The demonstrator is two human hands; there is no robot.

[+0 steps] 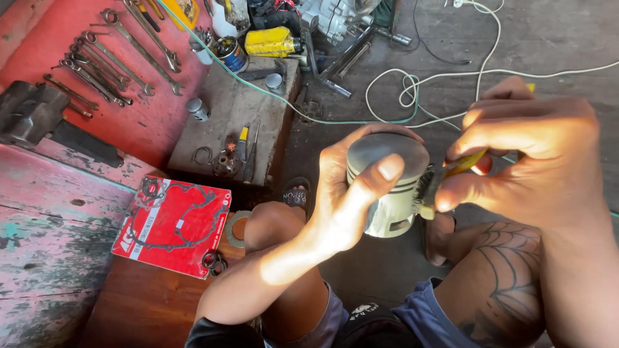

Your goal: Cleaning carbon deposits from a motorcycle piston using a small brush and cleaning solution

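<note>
Above the knees, mid-frame: right hand [522,154] closed on a yellow-handled wire brush [445,177], bristles touching the piston's side. Left hand [351,187] wrapped around a grey metal piston [390,183], thumb across its crown. Lower left, red gasket packet [174,224] flat on the wooden bench [142,303]. Top left, row of spanners [106,61] on red cloth; smaller still, a socket [198,108] standing on the concrete block [222,113]
</note>
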